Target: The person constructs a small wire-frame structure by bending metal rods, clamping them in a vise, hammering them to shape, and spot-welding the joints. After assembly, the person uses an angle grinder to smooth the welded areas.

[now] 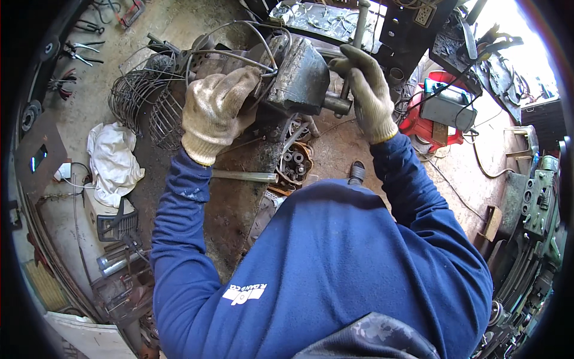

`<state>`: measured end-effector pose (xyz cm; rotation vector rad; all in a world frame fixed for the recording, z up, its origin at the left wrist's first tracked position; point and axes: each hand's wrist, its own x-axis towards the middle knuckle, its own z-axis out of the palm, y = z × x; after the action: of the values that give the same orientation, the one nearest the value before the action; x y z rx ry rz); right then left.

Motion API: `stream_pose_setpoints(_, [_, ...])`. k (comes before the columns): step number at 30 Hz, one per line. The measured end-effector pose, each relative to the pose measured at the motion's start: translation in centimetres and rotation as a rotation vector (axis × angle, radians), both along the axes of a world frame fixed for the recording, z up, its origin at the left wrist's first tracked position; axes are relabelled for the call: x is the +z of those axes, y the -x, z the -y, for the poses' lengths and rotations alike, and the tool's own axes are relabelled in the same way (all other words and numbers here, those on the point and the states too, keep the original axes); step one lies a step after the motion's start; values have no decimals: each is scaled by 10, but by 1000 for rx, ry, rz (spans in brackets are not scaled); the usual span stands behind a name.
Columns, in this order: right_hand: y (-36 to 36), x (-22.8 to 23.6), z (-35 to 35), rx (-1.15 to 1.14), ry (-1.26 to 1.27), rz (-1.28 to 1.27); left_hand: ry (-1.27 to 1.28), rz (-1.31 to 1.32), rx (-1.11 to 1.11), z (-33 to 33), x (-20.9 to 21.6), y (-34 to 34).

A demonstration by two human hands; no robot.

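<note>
Fingers (pixel 350 63) of the gloved right hand (pixel 369 96) are closed around the bench vise handle (pixel 357 36), at 12 o'clock in the view. Wire pieces (pixel 239 57) on the bench vise (pixel 299 75) are pressed down by the left hand (pixel 216 113), its fingers curled over them. The clamping step is judged to be in hand; a firm turn of the handle is called for while the wire is kept steady. A wire basket (pixel 140 99) is seen at 10 o'clock, a white cloth (pixel 110 161) at 9 o'clock
</note>
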<state>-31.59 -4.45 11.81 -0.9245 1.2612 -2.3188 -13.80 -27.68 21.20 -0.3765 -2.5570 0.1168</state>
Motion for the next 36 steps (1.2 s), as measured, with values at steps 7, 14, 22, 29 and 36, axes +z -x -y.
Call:
stream_pose_setpoints(7, [-23, 18, -28, 295, 60, -732, -12, -29, -35, 2, -2, 1])
stream_pose_setpoints(14, [-45, -11, -19, 32, -223, -1088, -13, -19, 10, -2, -3, 0])
stream_pose_setpoints(22, [-51, -33, -19, -12, -488, -1277, 31, -207, 0, 3, 29, -11])
stream_pose_setpoints(29, [-56, -35, -28, 117, -813, -1022, -9, -200, -45, -9, 41, -27])
stream_pose_setpoints(36, [-46, 18, -47, 42, -532, -598, -535, -131, -71, -32, 66, -46])
